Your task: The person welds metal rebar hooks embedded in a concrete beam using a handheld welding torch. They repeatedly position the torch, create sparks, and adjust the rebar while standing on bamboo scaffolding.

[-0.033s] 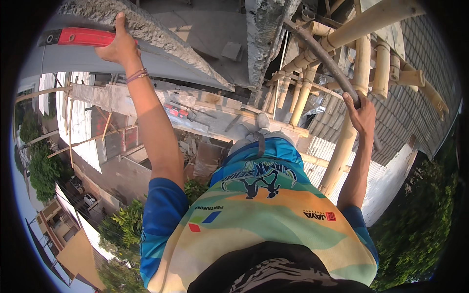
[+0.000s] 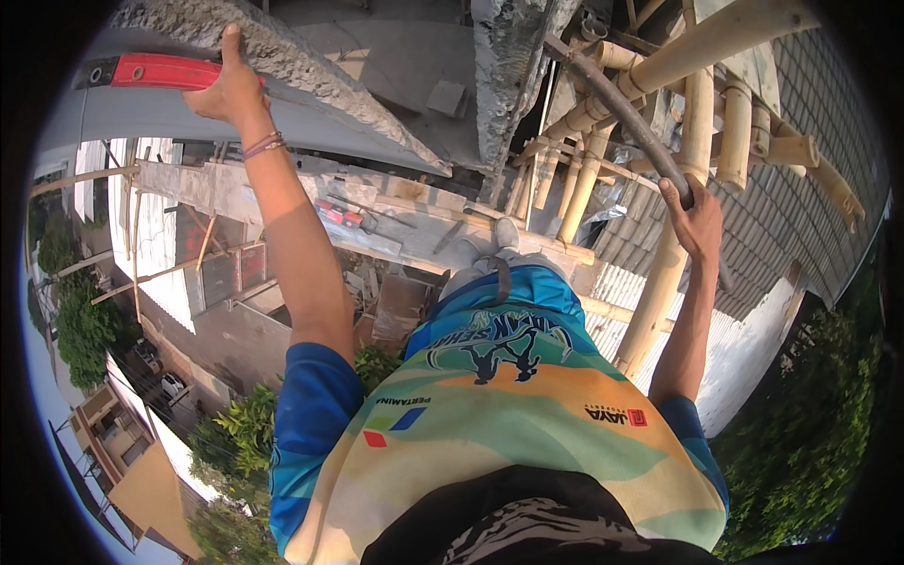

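At the upper left, my left hand (image 2: pixel 229 87) is wrapped round a red spirit level (image 2: pixel 165 72) with a dark end piece. The level lies along a smooth grey concrete face (image 2: pixel 325 127), just below a rough, broken-looking concrete edge (image 2: pixel 325 83). My left thumb points up, resting by that edge. Over on the right, my right hand (image 2: pixel 695 218) grips a dark, slim pole (image 2: pixel 629 111), which slants up and left toward a rough concrete column (image 2: pixel 504 80). The palm side of both hands is hidden.
Bamboo scaffolding (image 2: pixel 699 118) fills the right side, above tiled and corrugated roofing (image 2: pixel 617 287). My shoes (image 2: pixel 507 233) stand on a narrow ledge high above the ground. A red tool (image 2: pixel 341 215) lies on the ledge to their left. Trees (image 2: pixel 89 330) and houses are far below.
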A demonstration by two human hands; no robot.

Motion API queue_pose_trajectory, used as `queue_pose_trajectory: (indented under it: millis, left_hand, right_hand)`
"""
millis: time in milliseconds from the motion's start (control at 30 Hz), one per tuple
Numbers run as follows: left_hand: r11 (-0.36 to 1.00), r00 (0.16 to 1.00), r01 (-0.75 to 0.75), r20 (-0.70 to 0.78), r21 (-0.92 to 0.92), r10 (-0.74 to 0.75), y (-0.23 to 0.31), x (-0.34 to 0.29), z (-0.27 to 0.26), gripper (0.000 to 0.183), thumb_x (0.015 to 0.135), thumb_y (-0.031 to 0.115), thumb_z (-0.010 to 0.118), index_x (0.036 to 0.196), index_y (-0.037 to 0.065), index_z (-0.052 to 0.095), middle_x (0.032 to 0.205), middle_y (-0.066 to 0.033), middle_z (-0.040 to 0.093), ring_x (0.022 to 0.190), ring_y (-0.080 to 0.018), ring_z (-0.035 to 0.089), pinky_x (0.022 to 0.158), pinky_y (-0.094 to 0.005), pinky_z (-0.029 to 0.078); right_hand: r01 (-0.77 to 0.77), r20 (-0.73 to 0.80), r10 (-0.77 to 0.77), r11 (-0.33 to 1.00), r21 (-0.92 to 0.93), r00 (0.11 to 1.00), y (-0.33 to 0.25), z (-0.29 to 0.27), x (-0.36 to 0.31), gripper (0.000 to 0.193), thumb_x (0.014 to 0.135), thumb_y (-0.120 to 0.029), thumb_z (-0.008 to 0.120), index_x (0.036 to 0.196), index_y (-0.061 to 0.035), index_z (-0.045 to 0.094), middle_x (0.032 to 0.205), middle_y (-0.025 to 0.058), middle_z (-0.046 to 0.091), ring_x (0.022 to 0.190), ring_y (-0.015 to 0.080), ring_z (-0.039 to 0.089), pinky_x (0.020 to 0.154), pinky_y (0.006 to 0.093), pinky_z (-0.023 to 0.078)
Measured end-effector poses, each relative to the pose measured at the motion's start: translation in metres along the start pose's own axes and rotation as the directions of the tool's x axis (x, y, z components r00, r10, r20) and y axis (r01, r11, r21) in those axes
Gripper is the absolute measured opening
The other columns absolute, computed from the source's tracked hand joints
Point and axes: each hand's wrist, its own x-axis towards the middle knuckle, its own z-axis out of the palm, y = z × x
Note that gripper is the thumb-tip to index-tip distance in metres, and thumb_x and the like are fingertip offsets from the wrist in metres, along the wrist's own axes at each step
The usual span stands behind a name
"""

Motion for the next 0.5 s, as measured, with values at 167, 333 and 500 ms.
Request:
queue_pose_trajectory:
  millis: [167,333,500]
  left_hand:
    - [0.998,1.000,0.026,0.011,-0.052,-0.026,-0.003,0.000,0.004,0.077,0.063,0.022,0.096,0.119,-0.012,0.054,0.106,-0.0175,0.063,0.090,-0.0261,0.061,0.083,-0.0376,0.053]
    - [0.995,0.996,-0.077,-0.039,-0.058,0.075,-0.007,0.005,0.006,0.064,0.063,0.023,0.097,0.104,-0.008,0.059,0.096,-0.0129,0.064,0.079,-0.0229,0.060,0.072,-0.0352,0.053]
    - [0.999,1.000,0.026,-0.019,0.043,-0.025,0.000,-0.002,0.004,0.064,0.063,0.027,0.097,0.101,-0.008,0.059,0.095,-0.0126,0.064,0.077,-0.0235,0.060,0.070,-0.0363,0.053]
  right_hand:
    - [0.018,0.018,-0.019,0.999,0.045,1.000,0.004,0.007,0.009,0.069,0.086,-0.070,0.060,0.103,-0.0046,0.071,0.062,0.0108,0.058,0.062,0.0274,0.060,0.065,0.0405,0.046]
    - [0.021,0.020,-0.023,0.996,0.092,1.000,0.006,0.013,0.011,0.070,0.086,-0.072,0.058,0.101,-0.0049,0.072,0.062,0.0109,0.058,0.062,0.0274,0.060,0.064,0.0408,0.046]
    - [-0.002,0.069,-0.004,0.996,0.091,0.998,0.016,0.020,0.015,0.070,0.085,-0.072,0.058,0.096,-0.0047,0.071,0.062,0.0117,0.059,0.062,0.0292,0.061,0.064,0.0424,0.047]
